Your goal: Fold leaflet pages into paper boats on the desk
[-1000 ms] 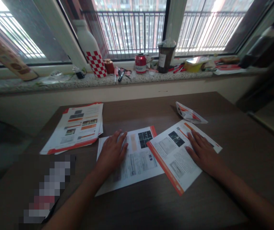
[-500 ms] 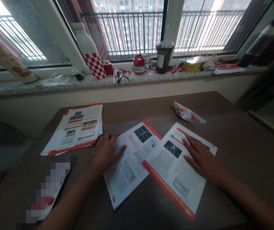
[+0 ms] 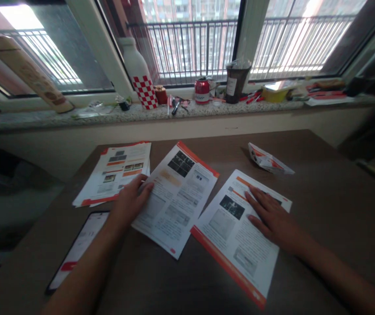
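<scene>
Two printed sheets with orange borders lie on a dark wooden table (image 3: pixel 321 192). My left hand (image 3: pixel 131 202) lies flat with fingers stretched on the left edge of the middle sheet (image 3: pixel 177 197), which sits turned at an angle. My right hand (image 3: pixel 272 216) rests open, fingers spread, on the right sheet (image 3: pixel 236 232). The two sheets lie side by side, close together.
A stack of similar sheets (image 3: pixel 115 173) lies at the left, a phone (image 3: pixel 78 247) near the front left, a folded paper (image 3: pixel 268 159) at the back right. The windowsill (image 3: pixel 43 116) holds a checkered bottle (image 3: pixel 141 83), a red can (image 3: pixel 202 91), a dark cup (image 3: pixel 235 81) and pens.
My left hand has swung the middle sheet leftward and away from the right sheet, turning it further. The right sheet slid slightly under my right hand. The view shifted a little.
</scene>
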Demonstrator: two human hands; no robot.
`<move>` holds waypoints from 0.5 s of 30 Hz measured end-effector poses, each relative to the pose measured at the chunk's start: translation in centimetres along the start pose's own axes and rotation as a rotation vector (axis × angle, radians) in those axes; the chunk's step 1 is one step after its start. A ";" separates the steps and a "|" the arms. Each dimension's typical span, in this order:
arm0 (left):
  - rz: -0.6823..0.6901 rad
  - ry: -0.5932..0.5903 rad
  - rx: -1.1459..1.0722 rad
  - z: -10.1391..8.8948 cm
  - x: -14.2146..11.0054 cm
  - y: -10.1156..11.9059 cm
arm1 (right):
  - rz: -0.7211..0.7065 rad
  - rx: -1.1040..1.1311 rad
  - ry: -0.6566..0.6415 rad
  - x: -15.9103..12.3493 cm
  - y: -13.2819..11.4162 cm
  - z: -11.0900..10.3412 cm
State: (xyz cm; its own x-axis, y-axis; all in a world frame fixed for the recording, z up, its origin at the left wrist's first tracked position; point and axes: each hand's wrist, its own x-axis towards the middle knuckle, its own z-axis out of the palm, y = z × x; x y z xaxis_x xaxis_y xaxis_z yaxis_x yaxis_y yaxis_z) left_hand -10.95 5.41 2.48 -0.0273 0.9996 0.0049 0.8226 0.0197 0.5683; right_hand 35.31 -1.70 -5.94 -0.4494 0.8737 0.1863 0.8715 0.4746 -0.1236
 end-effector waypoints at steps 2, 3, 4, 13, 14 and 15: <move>-0.084 0.093 -0.023 -1.6 0.9 -1.1 | -0.029 0.005 -0.008 1.0 -0.5 0.2; -0.108 0.138 -0.008 -2.4 1.5 -1.9 | -0.042 0.009 -0.010 1.5 -0.8 0.3; -0.116 0.176 -0.015 -3.0 2.1 -2.7 | -0.054 0.015 -0.012 2.0 -1.2 0.4; -0.308 0.368 0.129 -6.6 6.5 -8.3 | -0.137 0.040 -0.018 5.7 -3.9 1.1; -0.320 0.379 0.152 -6.9 6.7 -8.7 | -0.149 0.041 -0.023 6.0 -4.1 1.2; -0.330 0.381 0.173 -7.2 7.0 -9.0 | -0.161 0.041 -0.028 6.3 -4.3 1.2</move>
State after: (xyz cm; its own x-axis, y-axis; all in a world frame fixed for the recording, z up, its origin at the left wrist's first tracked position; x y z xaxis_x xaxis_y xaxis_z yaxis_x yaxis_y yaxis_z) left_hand -22.57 12.06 3.32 -0.4781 0.8625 0.1658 0.8163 0.3667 0.4462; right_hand 28.49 1.92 -5.38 -0.5881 0.7886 0.1794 0.7795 0.6119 -0.1342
